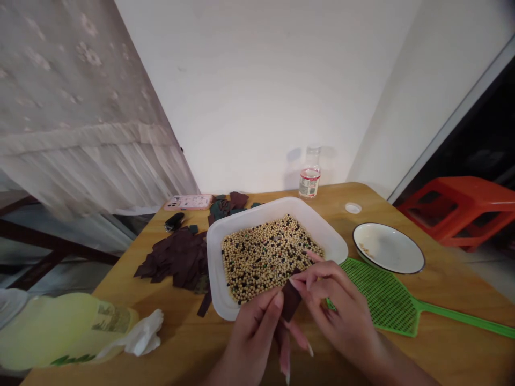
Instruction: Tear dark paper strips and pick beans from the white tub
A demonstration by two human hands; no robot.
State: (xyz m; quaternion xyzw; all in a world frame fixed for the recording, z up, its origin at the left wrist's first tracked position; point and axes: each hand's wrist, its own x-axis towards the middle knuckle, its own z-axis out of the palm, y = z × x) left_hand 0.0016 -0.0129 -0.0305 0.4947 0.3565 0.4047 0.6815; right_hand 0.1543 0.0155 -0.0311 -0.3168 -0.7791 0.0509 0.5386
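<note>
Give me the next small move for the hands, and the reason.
I'd have the right hand gently spread the top of the dark piece while the left hand pinches its side. Both hands' fingertips are on it, and the tub of beads sits just beyond.

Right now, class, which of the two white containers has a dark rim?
The shallow dish on the right; the deeper tub has a plain white rim.

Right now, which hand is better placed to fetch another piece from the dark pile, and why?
Probably the left hand: it is nearer the dark pile, while the right hand would reach across. Both touch the dark piece, so the left must release it first.
</note>
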